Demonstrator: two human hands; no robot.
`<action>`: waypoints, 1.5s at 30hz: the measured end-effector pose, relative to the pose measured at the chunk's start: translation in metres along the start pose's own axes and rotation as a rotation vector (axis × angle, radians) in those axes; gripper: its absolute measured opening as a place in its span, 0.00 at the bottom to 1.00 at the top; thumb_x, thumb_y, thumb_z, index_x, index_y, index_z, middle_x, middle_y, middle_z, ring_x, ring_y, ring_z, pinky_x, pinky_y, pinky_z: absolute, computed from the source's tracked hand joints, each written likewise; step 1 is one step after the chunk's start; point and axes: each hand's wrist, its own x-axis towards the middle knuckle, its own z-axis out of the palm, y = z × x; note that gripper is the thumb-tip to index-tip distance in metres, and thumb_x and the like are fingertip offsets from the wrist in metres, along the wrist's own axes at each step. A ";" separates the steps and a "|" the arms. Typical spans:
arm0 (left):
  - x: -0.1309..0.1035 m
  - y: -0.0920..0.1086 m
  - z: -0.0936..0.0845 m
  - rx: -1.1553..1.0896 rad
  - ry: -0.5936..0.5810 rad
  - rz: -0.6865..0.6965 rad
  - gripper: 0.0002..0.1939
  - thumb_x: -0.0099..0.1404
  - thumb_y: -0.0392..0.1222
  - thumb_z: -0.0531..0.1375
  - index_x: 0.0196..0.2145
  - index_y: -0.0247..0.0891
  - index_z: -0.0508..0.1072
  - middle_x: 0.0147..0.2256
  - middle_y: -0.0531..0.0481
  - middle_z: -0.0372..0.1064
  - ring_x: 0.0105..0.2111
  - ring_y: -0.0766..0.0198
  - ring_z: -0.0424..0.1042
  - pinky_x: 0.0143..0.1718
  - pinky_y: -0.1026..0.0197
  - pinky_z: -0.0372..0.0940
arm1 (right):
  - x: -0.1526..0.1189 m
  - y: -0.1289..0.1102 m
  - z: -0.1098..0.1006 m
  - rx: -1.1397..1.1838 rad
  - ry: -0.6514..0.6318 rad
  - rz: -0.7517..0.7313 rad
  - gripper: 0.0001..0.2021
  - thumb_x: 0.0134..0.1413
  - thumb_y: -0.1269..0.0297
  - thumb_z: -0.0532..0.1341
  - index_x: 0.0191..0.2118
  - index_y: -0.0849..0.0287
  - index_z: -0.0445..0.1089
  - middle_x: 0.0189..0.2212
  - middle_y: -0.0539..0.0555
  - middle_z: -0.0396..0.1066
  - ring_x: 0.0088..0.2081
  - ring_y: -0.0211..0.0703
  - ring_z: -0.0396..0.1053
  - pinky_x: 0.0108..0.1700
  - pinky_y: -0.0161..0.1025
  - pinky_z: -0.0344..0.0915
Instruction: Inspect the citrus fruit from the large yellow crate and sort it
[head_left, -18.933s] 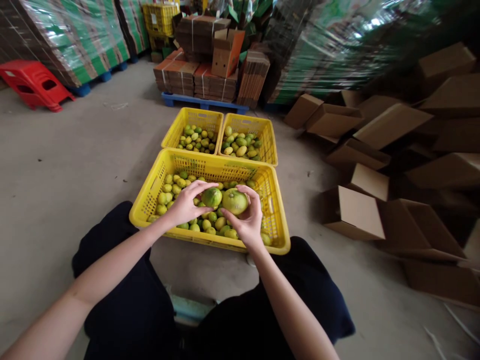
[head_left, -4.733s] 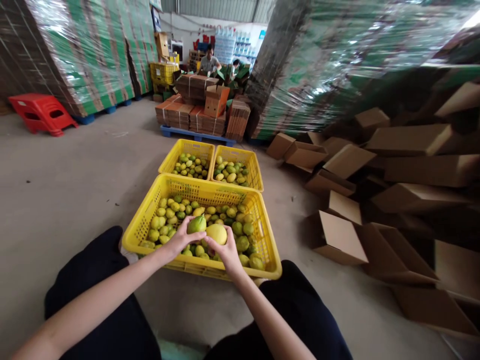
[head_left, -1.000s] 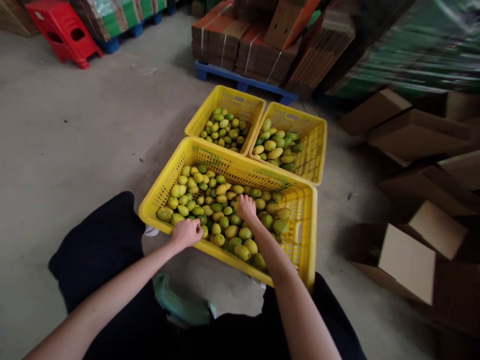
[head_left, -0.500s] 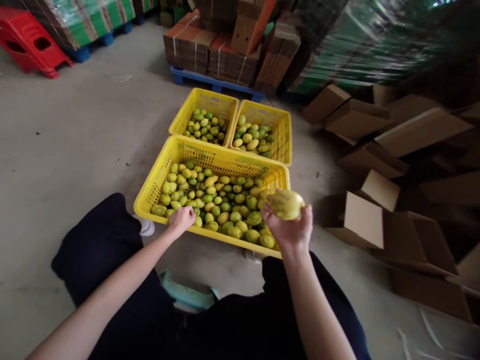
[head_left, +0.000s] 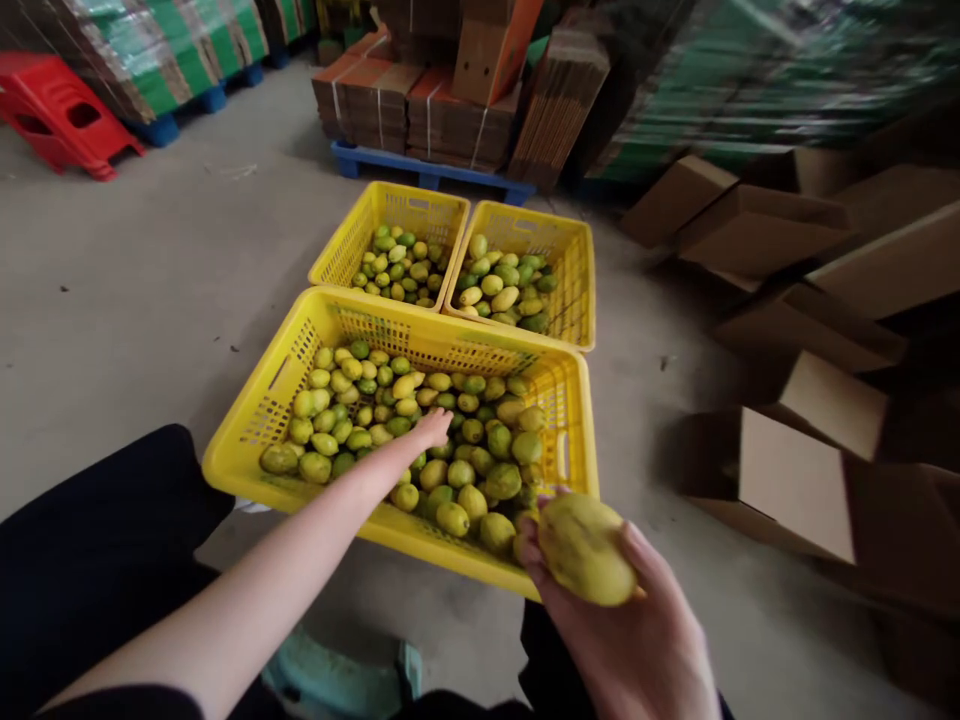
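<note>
My right hand (head_left: 622,620) is closed around a large yellow-green lemon (head_left: 585,550), held up close to the camera at the near right corner of a yellow plastic crate (head_left: 401,530). Inside the crate lie many loose lemons (head_left: 472,500), from yellow to green. My left hand (head_left: 433,428) reaches over the middle of this pile, just above or touching the fruit. Its fingers look loosely stretched forward, and I see no lemon in them; their undersides are hidden.
Behind stand two smaller yellow crates, left (head_left: 390,195) and right (head_left: 589,280), each with lemons. Open cardboard boxes (head_left: 795,480) crowd the right side. Flattened cartons (head_left: 457,120) sit on a blue pallet (head_left: 427,172) at the back. A red stool (head_left: 67,115) stands far left.
My left hand has moved from the crate's near left edge to over its middle, its fist loosened. My right hand has come lower and nearer, still holding the lemon. The view has shifted closer.
</note>
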 end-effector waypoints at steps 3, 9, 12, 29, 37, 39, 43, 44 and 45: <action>0.027 0.005 0.017 0.001 -0.025 0.008 0.21 0.63 0.38 0.60 0.54 0.43 0.67 0.61 0.43 0.62 0.59 0.53 0.62 0.56 0.58 0.58 | -0.007 -0.010 -0.015 -0.024 0.032 0.001 0.14 0.52 0.50 0.64 0.42 0.49 0.76 0.47 0.59 0.76 0.49 0.57 0.74 0.50 0.58 0.73; 0.043 0.003 0.021 -0.063 -0.034 0.027 0.10 0.62 0.38 0.63 0.43 0.39 0.72 0.50 0.42 0.71 0.57 0.51 0.63 0.55 0.57 0.58 | -0.013 0.006 -0.006 0.031 0.152 0.037 0.19 0.49 0.49 0.66 0.45 0.51 0.76 0.47 0.60 0.76 0.46 0.57 0.75 0.46 0.56 0.75; 0.027 -0.005 0.008 -0.155 -0.017 0.054 0.12 0.57 0.36 0.67 0.38 0.37 0.71 0.43 0.43 0.73 0.53 0.51 0.65 0.53 0.55 0.59 | -0.014 0.006 0.011 0.043 0.173 -0.019 0.16 0.48 0.53 0.68 0.43 0.53 0.76 0.44 0.57 0.77 0.44 0.52 0.75 0.44 0.50 0.76; -0.215 -0.011 -0.179 -0.865 0.093 0.434 0.30 0.45 0.40 0.74 0.46 0.38 0.69 0.45 0.44 0.74 0.46 0.55 0.75 0.52 0.49 0.67 | 0.021 0.064 0.075 -0.331 -0.347 -0.130 0.24 0.31 0.68 0.71 0.41 0.54 0.70 0.33 0.49 0.73 0.34 0.45 0.73 0.36 0.41 0.72; -0.248 -0.014 -0.136 -0.538 0.390 0.652 0.26 0.54 0.41 0.70 0.50 0.39 0.69 0.46 0.44 0.73 0.43 0.58 0.74 0.46 0.55 0.70 | 0.019 0.071 0.070 -0.793 -0.308 -0.881 0.27 0.37 0.64 0.73 0.46 0.53 0.67 0.45 0.53 0.70 0.48 0.50 0.69 0.53 0.48 0.66; -0.248 -0.011 -0.131 -0.441 0.464 0.700 0.25 0.56 0.38 0.69 0.51 0.40 0.70 0.47 0.44 0.73 0.44 0.58 0.73 0.46 0.56 0.69 | 0.020 0.073 0.070 -0.844 -0.334 -0.980 0.27 0.39 0.64 0.73 0.48 0.52 0.66 0.46 0.54 0.70 0.49 0.50 0.69 0.55 0.50 0.66; -0.245 -0.008 -0.130 -0.355 0.568 0.767 0.24 0.58 0.35 0.67 0.52 0.43 0.71 0.48 0.45 0.70 0.45 0.59 0.72 0.44 0.58 0.70 | 0.019 0.076 0.070 -0.921 -0.380 -1.124 0.26 0.44 0.66 0.72 0.50 0.51 0.65 0.49 0.54 0.69 0.53 0.51 0.68 0.58 0.51 0.64; -0.243 -0.008 -0.130 -0.340 0.586 0.774 0.24 0.59 0.35 0.67 0.52 0.43 0.71 0.47 0.46 0.69 0.45 0.59 0.71 0.44 0.58 0.70 | 0.019 0.076 0.070 -0.929 -0.381 -1.151 0.26 0.44 0.67 0.71 0.50 0.50 0.65 0.49 0.54 0.69 0.53 0.51 0.67 0.58 0.51 0.64; -0.242 -0.008 -0.130 -0.322 0.602 0.778 0.24 0.59 0.35 0.67 0.53 0.44 0.71 0.47 0.46 0.67 0.46 0.59 0.71 0.45 0.58 0.70 | 0.019 0.076 0.071 -0.933 -0.379 -1.173 0.26 0.44 0.67 0.71 0.51 0.50 0.65 0.49 0.54 0.69 0.53 0.51 0.67 0.58 0.52 0.64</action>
